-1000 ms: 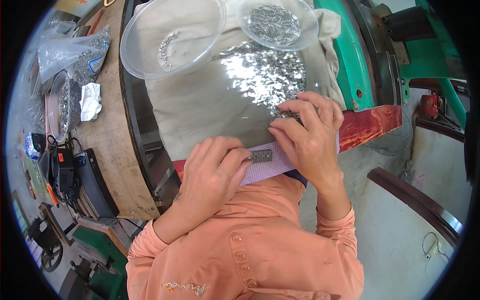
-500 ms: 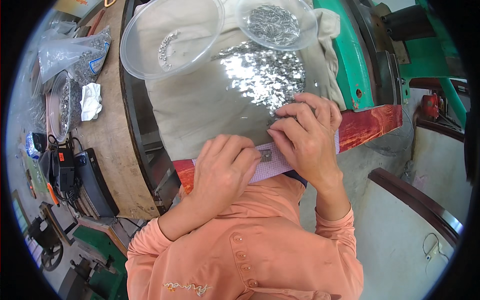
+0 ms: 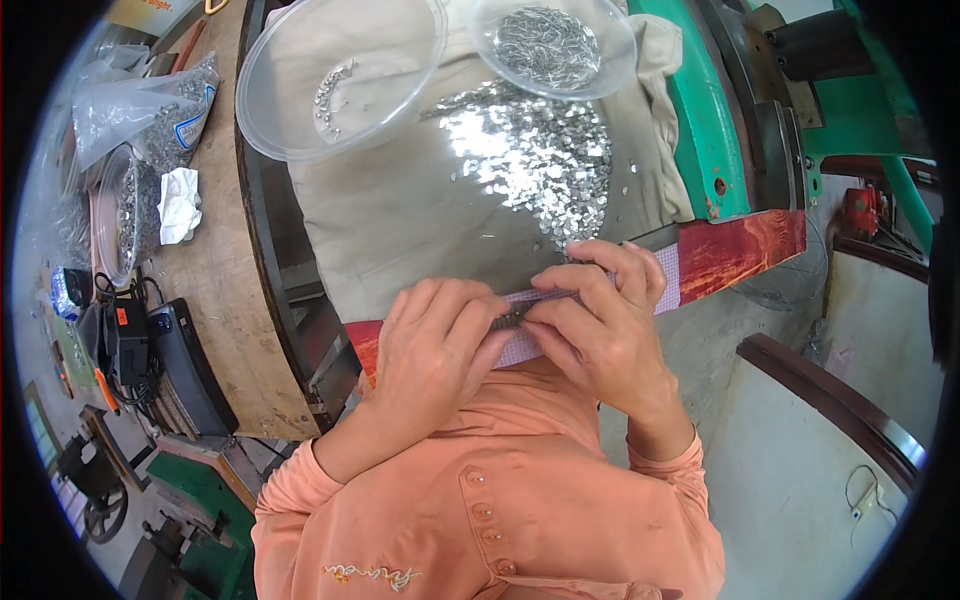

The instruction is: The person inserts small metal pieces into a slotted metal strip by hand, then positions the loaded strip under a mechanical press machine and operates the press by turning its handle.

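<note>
While the left hand (image 3: 432,335) pinches a small dark block (image 3: 508,320) on the near side of the pile of metal pieces (image 3: 545,165), the right hand (image 3: 608,335) bends its fingers at the block's right end; whether it grips anything cannot be told.

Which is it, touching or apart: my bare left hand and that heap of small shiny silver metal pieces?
Apart: the head view shows beige cloth between the left hand and the silver heap.
</note>
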### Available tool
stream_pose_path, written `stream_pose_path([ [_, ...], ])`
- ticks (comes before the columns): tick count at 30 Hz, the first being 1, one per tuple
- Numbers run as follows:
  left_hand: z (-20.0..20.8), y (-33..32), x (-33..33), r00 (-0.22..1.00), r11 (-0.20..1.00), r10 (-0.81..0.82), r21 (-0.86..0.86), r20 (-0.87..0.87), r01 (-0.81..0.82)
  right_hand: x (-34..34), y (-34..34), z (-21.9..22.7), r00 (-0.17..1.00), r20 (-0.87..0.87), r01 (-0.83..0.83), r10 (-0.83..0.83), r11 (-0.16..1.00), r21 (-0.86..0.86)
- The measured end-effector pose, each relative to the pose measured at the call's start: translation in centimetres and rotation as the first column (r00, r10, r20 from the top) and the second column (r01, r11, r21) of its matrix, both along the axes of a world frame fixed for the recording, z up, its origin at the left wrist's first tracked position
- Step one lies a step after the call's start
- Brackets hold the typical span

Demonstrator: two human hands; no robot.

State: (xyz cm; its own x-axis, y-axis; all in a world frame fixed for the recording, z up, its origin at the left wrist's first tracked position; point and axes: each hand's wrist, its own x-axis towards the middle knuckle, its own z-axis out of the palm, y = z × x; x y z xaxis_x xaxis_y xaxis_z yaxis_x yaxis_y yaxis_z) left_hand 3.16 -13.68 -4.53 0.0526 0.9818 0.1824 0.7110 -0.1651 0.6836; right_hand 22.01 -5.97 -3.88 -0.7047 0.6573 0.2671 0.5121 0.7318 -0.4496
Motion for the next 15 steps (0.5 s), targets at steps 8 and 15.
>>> stream_pose_path([
  [8,0.01,0.03,-0.08,1.0,1.0,0.002,-0.001,-0.002,-0.002,0.39,0.31,-0.05,0.999,0.035,-0.008,0.01,0.999,-0.051],
  [15,0.14,0.21,0.4,1.0,1.0,-0.009,0.009,-0.021,0.009,0.27,0.47,0.39,0.993,0.086,-0.072,0.078,0.995,-0.071],
])
